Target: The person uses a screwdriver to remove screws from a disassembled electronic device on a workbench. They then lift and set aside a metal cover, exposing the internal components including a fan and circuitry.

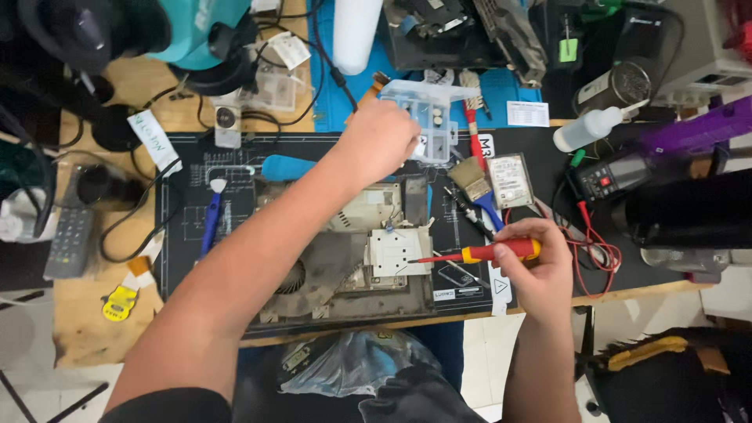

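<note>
My right hand [540, 270] grips one red-and-yellow screwdriver [489, 252], its tip on the metal plate [398, 252] of the one opened device [345, 266] just left of it. My left hand [380, 139] reaches over the device, fingers curled into one clear compartment box [435, 110]. Two brushes [476, 184] lie between.

One head-worn camera looked almost straight down from above the bench [94, 329], fairly close. The person's arms entered from the bottom edge, and the bench's far side lay along the top.
</note>
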